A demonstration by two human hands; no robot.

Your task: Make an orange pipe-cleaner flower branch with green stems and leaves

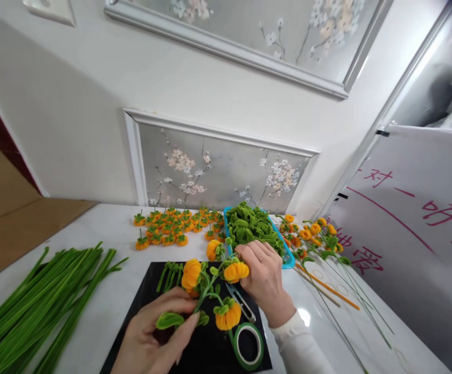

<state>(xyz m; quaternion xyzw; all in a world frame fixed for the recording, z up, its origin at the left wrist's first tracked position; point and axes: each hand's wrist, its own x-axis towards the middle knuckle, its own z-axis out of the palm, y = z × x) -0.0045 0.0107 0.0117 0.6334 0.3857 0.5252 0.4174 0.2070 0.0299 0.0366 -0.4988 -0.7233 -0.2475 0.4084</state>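
The spray of 4 orange flower heads (209, 284) is held over the black mat (210, 350), its stem pinched between the thumb and fingers of the left hand (158, 330). The right hand (262, 270) is curled beside the upper right head; whether anything is gripped by it cannot be told, as its fingertips are hidden. On the mat, a green tape roll (260, 349) and a metal tool (244, 306) are seen. Beyond, green fuzzy pieces (249, 223) are held in a blue basket (289, 261), flanked on the white tabletop (126, 270) by loose orange heads (167, 228) and long-stemmed orange flowers (315, 231); long green strips (54, 301) are piled at the left
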